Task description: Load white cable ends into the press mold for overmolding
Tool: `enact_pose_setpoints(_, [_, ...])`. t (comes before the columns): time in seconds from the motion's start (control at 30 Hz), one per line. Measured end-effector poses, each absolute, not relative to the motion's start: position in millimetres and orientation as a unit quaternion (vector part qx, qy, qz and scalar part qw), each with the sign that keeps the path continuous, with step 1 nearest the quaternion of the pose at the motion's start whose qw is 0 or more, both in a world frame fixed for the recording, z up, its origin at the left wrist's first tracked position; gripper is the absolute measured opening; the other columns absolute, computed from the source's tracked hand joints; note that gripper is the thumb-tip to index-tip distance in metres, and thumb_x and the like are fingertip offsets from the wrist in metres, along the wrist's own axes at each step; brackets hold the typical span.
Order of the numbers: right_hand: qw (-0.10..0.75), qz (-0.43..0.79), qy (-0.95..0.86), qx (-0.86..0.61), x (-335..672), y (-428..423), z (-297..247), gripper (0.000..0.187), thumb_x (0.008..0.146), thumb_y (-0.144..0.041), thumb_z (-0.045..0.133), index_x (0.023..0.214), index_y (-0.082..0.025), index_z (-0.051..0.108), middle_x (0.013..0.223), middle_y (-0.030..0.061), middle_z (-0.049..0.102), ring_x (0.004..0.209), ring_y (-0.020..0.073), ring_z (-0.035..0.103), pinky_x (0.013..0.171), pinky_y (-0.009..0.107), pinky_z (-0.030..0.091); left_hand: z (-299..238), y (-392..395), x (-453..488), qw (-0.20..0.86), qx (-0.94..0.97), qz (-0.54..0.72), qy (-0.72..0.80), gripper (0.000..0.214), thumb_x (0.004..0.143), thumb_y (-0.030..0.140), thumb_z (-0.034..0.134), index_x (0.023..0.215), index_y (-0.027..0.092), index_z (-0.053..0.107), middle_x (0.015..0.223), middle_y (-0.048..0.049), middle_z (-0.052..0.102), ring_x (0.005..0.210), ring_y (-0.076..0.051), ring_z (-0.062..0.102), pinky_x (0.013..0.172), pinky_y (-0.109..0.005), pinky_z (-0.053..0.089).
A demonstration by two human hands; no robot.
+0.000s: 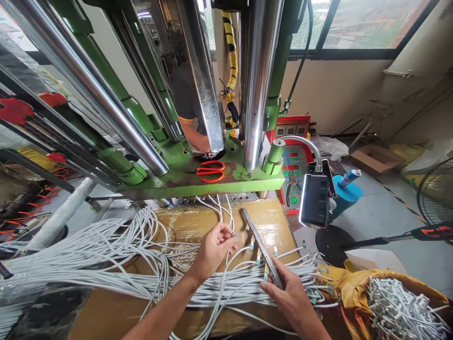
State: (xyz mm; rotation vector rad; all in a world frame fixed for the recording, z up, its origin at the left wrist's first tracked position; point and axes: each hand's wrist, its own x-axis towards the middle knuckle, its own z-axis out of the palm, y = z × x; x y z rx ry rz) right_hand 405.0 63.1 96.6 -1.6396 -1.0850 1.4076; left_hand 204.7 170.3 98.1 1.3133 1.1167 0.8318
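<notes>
My left hand (215,249) is closed in a pinch above the table, with a small teal-tipped end of a white cable (229,252) at its fingertips. Closed round the near end of a long narrow metal bar (261,245) is my right hand (290,293). The bar slants away toward the machine. Several small connectors with teal and metal parts, such as one connector (258,257), sit along its left side. Beneath both hands lies a thick bundle of white cables (191,285), their teal ends toward the right.
A green press (198,188) stands ahead, with orange-handled scissors (211,170) on its bed. White cables run from under it onto the brown tabletop (106,314). At right are a lit lamp (314,200), a red control box (295,174), a yellow sack (354,293) of white scraps and a fan (439,191).
</notes>
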Motion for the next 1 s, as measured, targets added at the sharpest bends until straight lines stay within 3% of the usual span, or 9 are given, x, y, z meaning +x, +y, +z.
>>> enact_pose_setpoints(0.1, [0.359, 0.553, -0.41, -0.63, 404.0, 63.4, 93.1, 0.069, 0.069, -0.03, 0.066, 0.133, -0.012, 0.052, 0.081, 0.0009, 0.063, 0.07, 0.0164, 0.05, 0.071, 0.026, 0.045, 96.4, 172.6, 206.8, 0.446, 0.715, 0.303, 0.445, 0.015, 0.087, 0.029, 0.06, 0.097, 0.019, 0.064, 0.081, -0.0018, 0.069, 0.072, -0.015, 0.066, 0.067, -0.025, 0.053])
enact_pose_setpoints(0.2, [0.362, 0.549, -0.411, -0.631, 404.3, 63.8, 90.8, 0.067, 0.069, -0.029, 0.066, 0.132, -0.013, 0.053, 0.081, 0.0007, 0.064, 0.07, 0.0166, 0.052, 0.072, 0.026, 0.046, 93.9, 180.6, 208.1, 0.297, 0.843, 0.286, 0.346, 0.02, 0.093, 0.021, 0.049, 0.106, 0.019, 0.064, 0.094, -0.0053, 0.072, 0.084, -0.016, 0.067, 0.079, -0.028, 0.053])
enact_pose_setpoints(0.3, [0.363, 0.544, -0.416, -0.632, 406.5, 63.9, 88.2, 0.067, 0.069, -0.029, 0.067, 0.132, -0.013, 0.054, 0.081, 0.0016, 0.067, 0.072, 0.0179, 0.056, 0.074, 0.026, 0.048, 89.2, 190.9, 209.2, 0.226, 0.892, 0.289, 0.263, 0.024, 0.095, 0.016, 0.044, 0.11, 0.015, 0.063, 0.097, -0.0089, 0.072, 0.089, -0.018, 0.067, 0.08, -0.03, 0.054])
enact_pose_setpoints(0.47, [0.333, 0.553, -0.443, -0.622, 409.6, 62.7, 81.4, 0.069, 0.072, -0.031, 0.065, 0.136, -0.011, 0.049, 0.096, 0.0075, 0.069, 0.079, 0.02, 0.061, 0.076, 0.026, 0.05, 81.8, 201.5, 211.0, 0.227, 0.901, 0.283, 0.239, 0.024, 0.094, 0.014, 0.044, 0.108, 0.014, 0.064, 0.093, -0.0078, 0.071, 0.084, -0.017, 0.065, 0.078, -0.029, 0.054])
enact_pose_setpoints(0.7, [0.272, 0.498, -0.491, -0.661, 406.9, 64.1, 83.3, 0.074, 0.079, -0.039, 0.059, 0.142, -0.007, 0.039, 0.091, 0.0065, 0.069, 0.082, 0.0203, 0.062, 0.082, 0.027, 0.048, 93.0, 208.2, 215.2, 0.267, 0.885, 0.263, 0.276, 0.025, 0.092, 0.014, 0.047, 0.101, 0.017, 0.07, 0.091, -0.0057, 0.071, 0.084, -0.016, 0.064, 0.078, -0.027, 0.052])
enact_pose_setpoints(0.77, [0.261, 0.487, -0.504, -0.664, 406.2, 65.4, 83.0, 0.074, 0.078, -0.041, 0.06, 0.141, -0.007, 0.041, 0.103, 0.0098, 0.07, 0.095, 0.0235, 0.063, 0.089, 0.028, 0.046, 104.3, 209.3, 216.5, 0.276, 0.886, 0.224, 0.299, 0.023, 0.088, 0.018, 0.056, 0.105, 0.022, 0.07, 0.102, -0.0059, 0.068, 0.096, -0.019, 0.062, 0.086, -0.031, 0.05])
enact_pose_setpoints(0.87, [0.289, 0.433, -0.525, -0.673, 404.1, 64.8, 73.5, 0.07, 0.076, -0.043, 0.062, 0.136, -0.01, 0.049, 0.13, 0.0125, 0.059, 0.121, 0.0283, 0.053, 0.101, 0.03, 0.04, 116.7, 210.9, 218.2, 0.291, 0.896, 0.176, 0.285, 0.051, 0.072, 0.029, 0.076, 0.121, 0.028, 0.063, 0.132, -0.0072, 0.056, 0.12, -0.028, 0.049, 0.101, -0.042, 0.04])
enact_pose_setpoints(0.93, [0.312, 0.371, -0.544, -0.685, 404.2, 62.3, 60.7, 0.065, 0.075, -0.045, 0.063, 0.131, -0.013, 0.055, 0.13, 0.0114, 0.06, 0.122, 0.0302, 0.052, 0.1, 0.032, 0.042, 118.6, 211.6, 219.4, 0.298, 0.902, 0.166, 0.265, 0.058, 0.068, 0.03, 0.079, 0.123, 0.031, 0.061, 0.135, -0.0056, 0.055, 0.123, -0.031, 0.046, 0.103, -0.045, 0.036])
enact_pose_setpoints(1.0, [0.302, 0.298, -0.584, -0.692, 409.2, 59.8, 46.8, 0.057, 0.075, -0.046, 0.063, 0.126, -0.019, 0.06, 0.12, 0.0101, 0.066, 0.112, 0.0311, 0.059, 0.092, 0.033, 0.048, 117.4, 211.5, 220.4, 0.297, 0.901, 0.176, 0.264, 0.048, 0.071, 0.028, 0.077, 0.117, 0.034, 0.065, 0.13, -0.0032, 0.06, 0.118, -0.03, 0.051, 0.101, -0.045, 0.035])
